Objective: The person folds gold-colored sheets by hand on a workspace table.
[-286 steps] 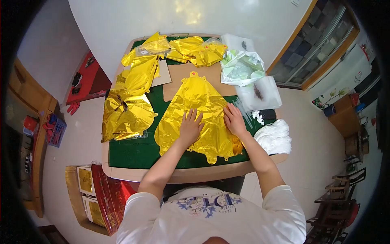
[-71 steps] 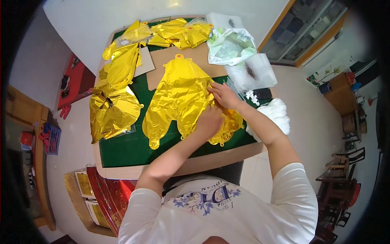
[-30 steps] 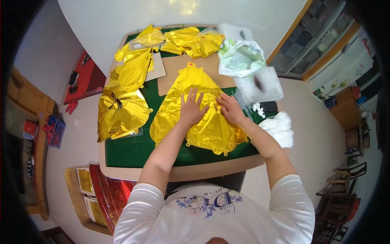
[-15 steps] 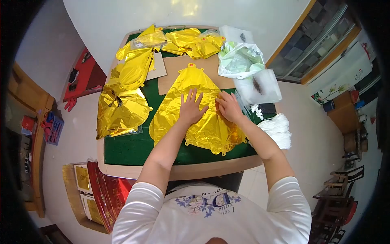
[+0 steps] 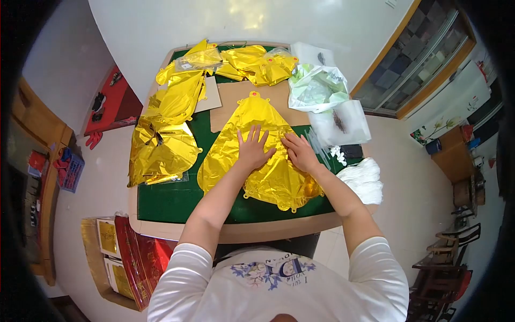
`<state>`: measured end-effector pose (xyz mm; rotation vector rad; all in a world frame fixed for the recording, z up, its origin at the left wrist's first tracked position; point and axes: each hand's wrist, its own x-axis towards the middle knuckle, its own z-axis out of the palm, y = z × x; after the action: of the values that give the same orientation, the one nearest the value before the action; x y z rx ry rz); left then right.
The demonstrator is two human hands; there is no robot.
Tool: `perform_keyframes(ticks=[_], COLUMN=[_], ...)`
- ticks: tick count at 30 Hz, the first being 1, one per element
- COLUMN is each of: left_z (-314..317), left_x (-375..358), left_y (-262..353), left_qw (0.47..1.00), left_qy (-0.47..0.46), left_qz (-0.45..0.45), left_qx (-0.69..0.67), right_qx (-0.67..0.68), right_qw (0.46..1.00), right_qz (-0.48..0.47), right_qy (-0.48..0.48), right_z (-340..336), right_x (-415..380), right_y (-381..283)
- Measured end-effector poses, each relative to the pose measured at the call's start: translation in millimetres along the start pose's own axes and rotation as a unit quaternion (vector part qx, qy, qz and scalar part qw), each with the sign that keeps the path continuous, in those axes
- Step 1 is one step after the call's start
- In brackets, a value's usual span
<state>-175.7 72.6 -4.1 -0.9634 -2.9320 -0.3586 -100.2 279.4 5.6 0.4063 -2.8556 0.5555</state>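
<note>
A flat gold foil balloon (image 5: 233,161) with small tabs along its edge and a red dot at its top tab lies wrinkled on the green tabletop. My left hand (image 5: 254,149) rests flat on its middle, fingers spread. Just to the right, my right hand (image 5: 301,152) lies on the same foil with its fingers stretched out, pointing up and left. Neither hand grips anything. The balloon's lower right part looks crumpled and shiny beside my right forearm.
More gold foil balloons (image 5: 163,147) lie along the table's left and far edges. Cardboard (image 5: 228,110) sits behind the balloon. On the right are a white-green plastic bag (image 5: 319,88), clear bags (image 5: 343,123), a black object (image 5: 352,151) and white string (image 5: 360,180). An open box (image 5: 102,268) stands on the floor.
My right hand has slid a little left across the foil, and its fingers now lie straighter. My left hand stays at nearly the same spot on the balloon. The view has tilted slightly.
</note>
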Motion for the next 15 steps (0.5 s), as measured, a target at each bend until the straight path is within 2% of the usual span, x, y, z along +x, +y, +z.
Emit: perform_keyframes(ticks=[4,8,10,15], left_z=[-4,7,10,-5], left_x=[0,-1,-1,-3], left_y=[3,2,1,6], left_qw=[1.000,1.000,1.000,1.000], left_qy=[-0.019,0.002,0.010,-0.010], left_qz=[-0.008,-0.010,-0.007,-0.014], left_qx=[0.014,0.004,-0.012,-0.004], right_qx=[-0.003,0.005,-0.018,-0.064], right_qw=[1.000,1.000,0.999,0.997], right_qz=[0.003,0.002,0.009,-0.008], right_qy=[-0.009,0.001,-0.039,-0.046], right_z=[0,-1,-7,-17], right_x=[1,2,7,15], right_y=[0,1,1,-5])
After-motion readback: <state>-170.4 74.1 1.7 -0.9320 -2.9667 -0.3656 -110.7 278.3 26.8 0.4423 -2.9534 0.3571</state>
